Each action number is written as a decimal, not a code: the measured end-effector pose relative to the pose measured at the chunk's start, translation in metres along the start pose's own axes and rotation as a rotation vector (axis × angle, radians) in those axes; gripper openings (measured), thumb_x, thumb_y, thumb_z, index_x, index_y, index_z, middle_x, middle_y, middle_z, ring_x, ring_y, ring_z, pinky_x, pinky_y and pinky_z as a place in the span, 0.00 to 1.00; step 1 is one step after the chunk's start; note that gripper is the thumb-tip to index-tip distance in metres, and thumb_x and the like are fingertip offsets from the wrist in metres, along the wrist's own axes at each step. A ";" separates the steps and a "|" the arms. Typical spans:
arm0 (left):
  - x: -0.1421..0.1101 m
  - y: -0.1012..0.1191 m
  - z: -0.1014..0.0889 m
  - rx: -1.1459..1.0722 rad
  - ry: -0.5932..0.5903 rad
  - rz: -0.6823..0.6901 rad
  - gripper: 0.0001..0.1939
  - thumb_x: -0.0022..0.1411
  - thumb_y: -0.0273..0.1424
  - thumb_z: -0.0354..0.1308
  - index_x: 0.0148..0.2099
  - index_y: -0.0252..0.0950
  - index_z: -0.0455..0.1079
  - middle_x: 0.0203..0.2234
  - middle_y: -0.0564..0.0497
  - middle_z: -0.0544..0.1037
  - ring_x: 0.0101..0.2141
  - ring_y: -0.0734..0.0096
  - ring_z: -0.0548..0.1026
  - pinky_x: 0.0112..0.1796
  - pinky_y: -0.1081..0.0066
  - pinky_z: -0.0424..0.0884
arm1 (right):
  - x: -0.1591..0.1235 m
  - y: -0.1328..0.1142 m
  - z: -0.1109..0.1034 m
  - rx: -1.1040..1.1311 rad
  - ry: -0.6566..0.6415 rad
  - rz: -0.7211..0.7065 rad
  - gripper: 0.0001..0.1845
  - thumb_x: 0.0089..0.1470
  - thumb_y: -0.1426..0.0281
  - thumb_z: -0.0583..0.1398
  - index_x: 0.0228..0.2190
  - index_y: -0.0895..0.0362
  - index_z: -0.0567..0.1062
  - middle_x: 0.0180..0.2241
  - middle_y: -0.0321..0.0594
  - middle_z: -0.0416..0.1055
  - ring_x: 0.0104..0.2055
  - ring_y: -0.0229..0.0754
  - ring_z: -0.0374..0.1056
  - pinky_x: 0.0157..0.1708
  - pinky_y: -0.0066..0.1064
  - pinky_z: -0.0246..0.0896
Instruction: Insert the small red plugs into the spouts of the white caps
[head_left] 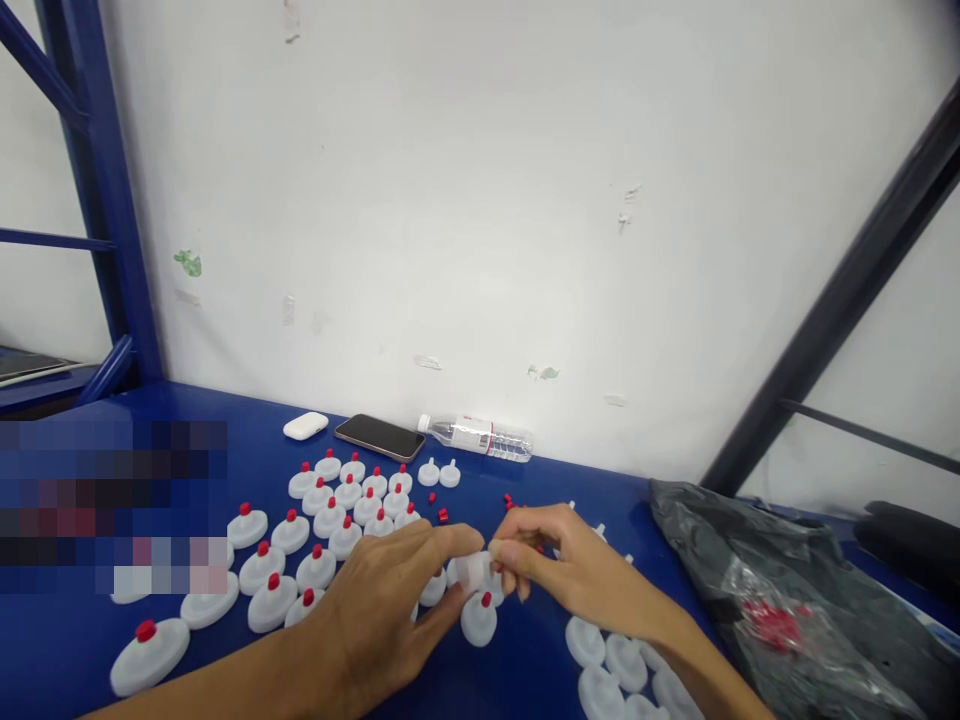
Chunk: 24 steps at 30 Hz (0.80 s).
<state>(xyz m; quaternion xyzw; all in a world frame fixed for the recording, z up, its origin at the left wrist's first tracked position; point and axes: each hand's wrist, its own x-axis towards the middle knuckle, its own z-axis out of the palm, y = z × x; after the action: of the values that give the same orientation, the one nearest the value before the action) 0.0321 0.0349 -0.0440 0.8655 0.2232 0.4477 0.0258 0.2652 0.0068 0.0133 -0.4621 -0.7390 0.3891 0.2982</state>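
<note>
Between the thumb and index finger of my left hand point(397, 590) is a white plastic nozzle cap point(471, 572), tilted with its spout to the right. My right hand point(551, 560) pinches at the tip of that spout; whether a small red tip is between those fingers is hidden. Just below my fingers lies another white nozzle cap with a red tip point(478, 620). Many more red-tipped nozzle caps point(274, 602) stand in loose rows left of and behind my left hand. Under my right forearm are white nozzle caps without red tips point(600, 690).
Loose red tips point(442, 516) lie past my hands on the blue table point(225, 405). Along the wall are a white case point(306, 426), a phone point(380, 437) and a lying water bottle point(480, 437). A grey plastic bag point(720, 560) with red pieces sits right. A blurred patch covers the left.
</note>
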 end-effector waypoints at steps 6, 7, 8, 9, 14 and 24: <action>0.004 0.006 -0.001 -0.060 0.048 0.107 0.15 0.68 0.21 0.53 0.53 0.43 0.68 0.34 0.55 0.83 0.29 0.72 0.81 0.33 0.75 0.75 | -0.001 0.004 0.011 -0.201 -0.059 -0.059 0.25 0.72 0.58 0.54 0.23 0.54 0.66 0.20 0.27 0.64 0.23 0.33 0.59 0.26 0.27 0.52; 0.005 0.006 0.000 -0.068 0.051 0.110 0.15 0.67 0.21 0.53 0.52 0.42 0.68 0.32 0.55 0.83 0.28 0.73 0.81 0.32 0.76 0.75 | -0.001 0.005 0.012 -0.218 -0.057 -0.071 0.25 0.72 0.59 0.54 0.23 0.54 0.65 0.20 0.27 0.62 0.23 0.33 0.58 0.27 0.28 0.52; 0.005 0.006 0.000 -0.073 0.052 0.109 0.15 0.67 0.20 0.52 0.52 0.42 0.68 0.31 0.56 0.82 0.26 0.73 0.80 0.30 0.76 0.74 | 0.000 0.005 0.014 -0.233 -0.049 -0.080 0.25 0.73 0.59 0.53 0.23 0.54 0.63 0.20 0.26 0.60 0.23 0.33 0.56 0.27 0.28 0.50; 0.005 0.005 0.000 -0.075 0.051 0.105 0.15 0.67 0.21 0.52 0.51 0.41 0.68 0.29 0.57 0.82 0.24 0.74 0.79 0.29 0.77 0.73 | 0.000 0.006 0.015 -0.247 -0.041 -0.089 0.25 0.73 0.59 0.52 0.24 0.54 0.62 0.20 0.26 0.58 0.23 0.33 0.55 0.27 0.29 0.49; 0.004 0.002 -0.001 -0.103 0.068 0.097 0.14 0.67 0.24 0.55 0.52 0.43 0.69 0.27 0.61 0.83 0.21 0.78 0.79 0.27 0.79 0.72 | 0.000 0.009 0.021 -0.270 0.018 -0.133 0.24 0.74 0.60 0.49 0.25 0.53 0.60 0.22 0.27 0.57 0.26 0.35 0.54 0.30 0.31 0.48; 0.003 0.008 0.002 -0.186 0.192 0.017 0.15 0.64 0.23 0.59 0.51 0.44 0.72 0.18 0.66 0.76 0.13 0.84 0.71 0.22 0.87 0.68 | -0.004 0.009 0.030 -0.315 0.072 -0.129 0.25 0.75 0.55 0.44 0.26 0.52 0.60 0.24 0.30 0.59 0.27 0.39 0.57 0.32 0.33 0.50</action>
<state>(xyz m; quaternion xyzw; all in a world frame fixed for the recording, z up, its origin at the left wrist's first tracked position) 0.0379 0.0286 -0.0410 0.8144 0.1749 0.5474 0.0807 0.2472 -0.0038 -0.0098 -0.4685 -0.8078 0.2318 0.2724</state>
